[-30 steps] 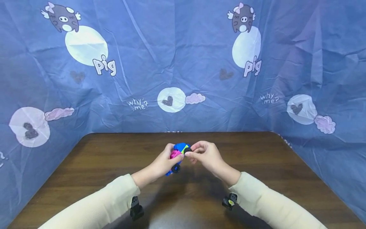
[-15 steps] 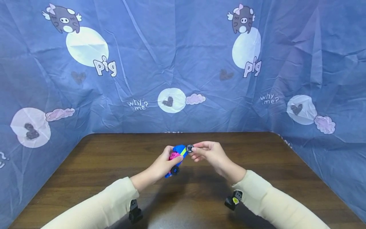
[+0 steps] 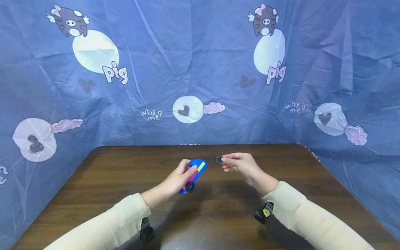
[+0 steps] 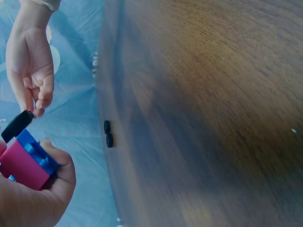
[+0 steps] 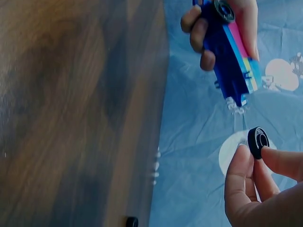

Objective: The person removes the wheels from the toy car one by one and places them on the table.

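Note:
My left hand (image 3: pixel 178 177) grips a small toy car (image 3: pixel 200 171) of blue, pink and yellow-green bricks, tilted above the table. One black wheel (image 3: pixel 190 186) sits on its lower end. In the right wrist view the car's underside (image 5: pixel 227 61) shows, with a bare peg (image 5: pixel 246 74) at the end away from the mounted wheel (image 5: pixel 224 10). My right hand (image 3: pixel 245 167) pinches a loose black wheel (image 5: pixel 258 142) between thumb and fingertips. A gap separates this wheel from the car. My left fingers curl round the car body, the thumb lying along its side.
Two black wheels (image 4: pixel 108 134) stand side by side on the wooden table (image 4: pixel 213 104) near its far edge. A patterned blue cloth (image 3: pixel 193 69) hangs behind and at both sides of the table. Small black cameras (image 3: pixel 147 231) are strapped to both wrists.
My right hand has pulled away from the car to the right, with the wheel in its fingertips. The wheel was at the car's upper end before. My left hand stays nearly in place.

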A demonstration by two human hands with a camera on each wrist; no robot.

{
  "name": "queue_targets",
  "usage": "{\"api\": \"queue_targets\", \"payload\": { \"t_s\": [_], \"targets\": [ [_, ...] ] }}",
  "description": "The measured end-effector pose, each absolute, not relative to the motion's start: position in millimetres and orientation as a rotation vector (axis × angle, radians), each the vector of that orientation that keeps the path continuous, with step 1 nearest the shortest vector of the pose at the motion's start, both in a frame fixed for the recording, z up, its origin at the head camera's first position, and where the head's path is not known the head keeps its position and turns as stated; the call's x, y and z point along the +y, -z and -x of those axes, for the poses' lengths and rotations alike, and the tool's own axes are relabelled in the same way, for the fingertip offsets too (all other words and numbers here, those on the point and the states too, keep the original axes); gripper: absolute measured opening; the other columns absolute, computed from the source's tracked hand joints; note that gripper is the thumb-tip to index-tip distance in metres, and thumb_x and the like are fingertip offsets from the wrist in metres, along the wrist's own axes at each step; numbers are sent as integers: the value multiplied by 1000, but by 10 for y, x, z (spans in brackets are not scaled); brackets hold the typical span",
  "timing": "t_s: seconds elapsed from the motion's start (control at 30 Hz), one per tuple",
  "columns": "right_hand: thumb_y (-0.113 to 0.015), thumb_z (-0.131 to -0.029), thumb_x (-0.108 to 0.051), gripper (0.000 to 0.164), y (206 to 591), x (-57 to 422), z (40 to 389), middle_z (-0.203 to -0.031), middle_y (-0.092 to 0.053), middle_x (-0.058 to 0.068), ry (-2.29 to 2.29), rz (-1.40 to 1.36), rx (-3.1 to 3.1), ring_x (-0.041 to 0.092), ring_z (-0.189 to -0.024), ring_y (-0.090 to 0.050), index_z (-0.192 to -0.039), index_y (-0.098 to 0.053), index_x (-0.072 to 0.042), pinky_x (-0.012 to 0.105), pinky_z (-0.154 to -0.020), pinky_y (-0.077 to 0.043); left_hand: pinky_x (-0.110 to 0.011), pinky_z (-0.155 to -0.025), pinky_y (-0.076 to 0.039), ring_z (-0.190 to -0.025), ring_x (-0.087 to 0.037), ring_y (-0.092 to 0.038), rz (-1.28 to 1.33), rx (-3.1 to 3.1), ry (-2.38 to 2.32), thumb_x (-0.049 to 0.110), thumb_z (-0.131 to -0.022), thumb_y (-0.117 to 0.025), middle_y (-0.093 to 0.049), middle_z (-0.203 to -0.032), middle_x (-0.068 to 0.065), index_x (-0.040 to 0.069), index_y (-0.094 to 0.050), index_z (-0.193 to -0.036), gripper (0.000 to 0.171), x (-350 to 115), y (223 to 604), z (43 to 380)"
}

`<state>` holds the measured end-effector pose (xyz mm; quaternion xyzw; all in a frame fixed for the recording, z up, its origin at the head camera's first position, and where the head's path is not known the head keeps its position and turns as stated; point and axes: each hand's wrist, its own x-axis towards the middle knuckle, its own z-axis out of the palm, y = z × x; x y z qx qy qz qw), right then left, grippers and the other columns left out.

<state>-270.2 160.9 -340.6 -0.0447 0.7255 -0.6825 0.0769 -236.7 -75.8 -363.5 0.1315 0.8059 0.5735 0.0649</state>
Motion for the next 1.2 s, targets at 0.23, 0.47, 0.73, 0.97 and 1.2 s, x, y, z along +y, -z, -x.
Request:
{"api": "queue_targets", "payload": {
  "t_s": [0.23,0.47,0.73,0.97,1.2],
  "targets": [
    [-60,-92,1,34,3366,1731,2792,-78,-70,3,2081,95,2147,9,-66,-66,-120,-53,20,21,-67,-57,-23,-46,-39,-62,-15,-48,-435,2424,-1692,30,-101,-49,-55,-98,-14,8,-42,-125,33,-780,3625,2397],
    [-59,-92,3,37,3364,1841,2877,-75,-69,0,2118,36,2137,8,-64,-66,-123,-50,21,19,-65,-56,-24,-48,-40,-65,-17,-51,-450,2401,-1672,30,-102,-48,-55,-96,-14,9,-40,-126,33,-794,3612,2395],
    [-58,-92,5,36,3454,2003,3004,-72,-69,-1,2155,-53,2114,8,-62,-66,-124,-49,20,20,-63,-56,-25,-48,-40,-63,-15,-49,-444,2414,-1679,29,-100,-51,-56,-98,-12,5,-44,-122,33,-793,3643,2372],
    [-60,-90,6,19,3542,2160,3117,-71,-68,0,2216,-147,2046,7,-59,-65,-109,-58,11,19,-63,-56,-27,-53,-47,-72,-15,-57,-436,2391,-1678,29,-101,-51,-59,-98,-15,4,-44,-122,34,-792,3634,2347],
    [-58,-91,6,20,3624,2290,3209,-68,-67,-1,2202,-207,2092,6,-58,-64,-109,-58,11,19,-61,-56,-32,-62,-55,-90,-26,-66,-470,2300,-1673,30,-102,-49,-60,-110,-23,3,-40,-128,39,-814,3628,2343]
  ]
}}
